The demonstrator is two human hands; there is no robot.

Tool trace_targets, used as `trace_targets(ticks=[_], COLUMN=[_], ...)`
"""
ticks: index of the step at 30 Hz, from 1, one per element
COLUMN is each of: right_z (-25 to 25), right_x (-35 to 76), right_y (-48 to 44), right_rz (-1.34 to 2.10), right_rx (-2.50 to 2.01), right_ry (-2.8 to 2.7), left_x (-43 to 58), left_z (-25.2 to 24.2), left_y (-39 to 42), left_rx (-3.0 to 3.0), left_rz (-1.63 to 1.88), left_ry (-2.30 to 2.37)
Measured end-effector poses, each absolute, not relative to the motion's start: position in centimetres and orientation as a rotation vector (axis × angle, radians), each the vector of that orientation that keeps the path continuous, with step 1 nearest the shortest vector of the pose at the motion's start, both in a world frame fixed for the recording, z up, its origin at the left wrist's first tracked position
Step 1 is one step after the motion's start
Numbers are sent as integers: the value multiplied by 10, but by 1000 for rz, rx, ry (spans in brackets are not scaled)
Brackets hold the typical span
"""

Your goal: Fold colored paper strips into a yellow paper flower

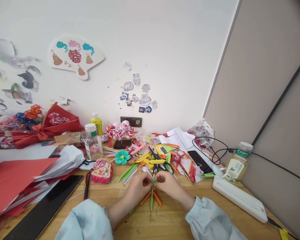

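Note:
Just above the wooden table, a small folded paper piece [152,199] fans out below my fingertips, with narrow green and orange points spread like petals. My left hand [139,185] is closed in a pinch on its left side. From the right, my right hand [169,185] pinches at its green top, thumb and forefinger together. The very centre between my fingers is small and partly hidden. Right behind my hands lie black-handled scissors [155,156], among yellow, green and orange folded paper strips [130,171].
A heart-shaped pink box [102,172], a black pen [87,186] and a dark tablet [47,206] lie to the left. To the right are a phone [199,161], a white power strip [240,196] and a bottle [237,163]. A teal flower [122,157] sits behind.

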State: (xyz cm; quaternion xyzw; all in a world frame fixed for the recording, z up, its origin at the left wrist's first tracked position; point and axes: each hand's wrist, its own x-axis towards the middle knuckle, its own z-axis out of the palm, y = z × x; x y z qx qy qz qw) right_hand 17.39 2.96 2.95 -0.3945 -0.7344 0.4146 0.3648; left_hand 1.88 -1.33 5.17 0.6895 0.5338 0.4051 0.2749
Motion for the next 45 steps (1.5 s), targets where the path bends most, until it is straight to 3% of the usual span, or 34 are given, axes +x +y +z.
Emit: trace_targets(ticks=[17,24,45], right_z=[40,49,47], right_x=[172,171,173], right_y=[17,9,12], right_rz=[777,452,557], right_rx=[-1076,-1039,-1075], right_ry=[-2016,-2188,-2160], left_x=[17,21,25], left_z=[54,55,44], left_y=[-13,-18,-17], left_rx=[1866,1954,1898], left_rz=[896,906,891], left_ry=[1398,1448,1512])
